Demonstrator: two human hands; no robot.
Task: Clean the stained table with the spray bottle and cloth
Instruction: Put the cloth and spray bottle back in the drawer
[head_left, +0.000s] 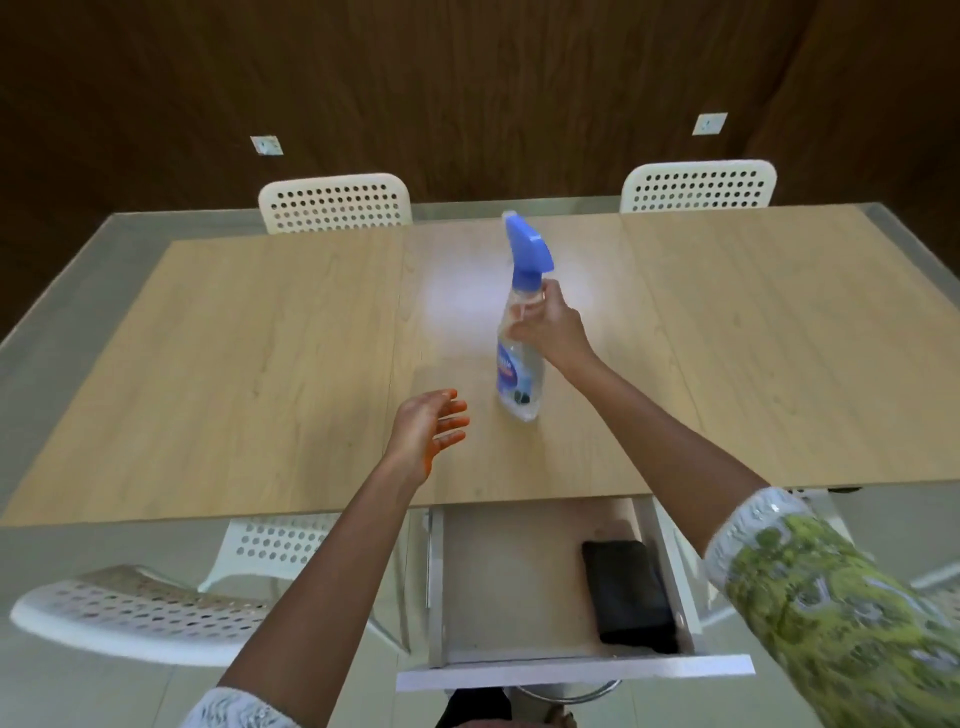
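The spray bottle (521, 332) is standing upright near the middle of the tabletop (260, 364), a little toward the near edge, with its blue trigger head turned away toward the far edge. The right hand (548, 325) is wrapping its fingers around the clear neck of the bottle just under the blue head, gripping it while the base is resting on the wood. The left hand (428, 428) is hovering just above the tabletop, near the bottle's base and to its left, with the palm turned up and sideways and the fingers spread loosely, holding nothing; an orange tint is showing on its fingertips and the heel of the palm. A pale, hazy patch (462, 296) is lying on the wood just left of the bottle, toward the far edge. Under the near edge, a drawer (519, 660) is standing pulled out, and a dark folded cloth (631, 595) is lying in its right side against the right wall. White perforated chairs (335, 202) are sitting at the far edge, and another chair (140, 608) is sitting off the near left corner. A green patterned sleeve (841, 603) is covering the right upper arm.
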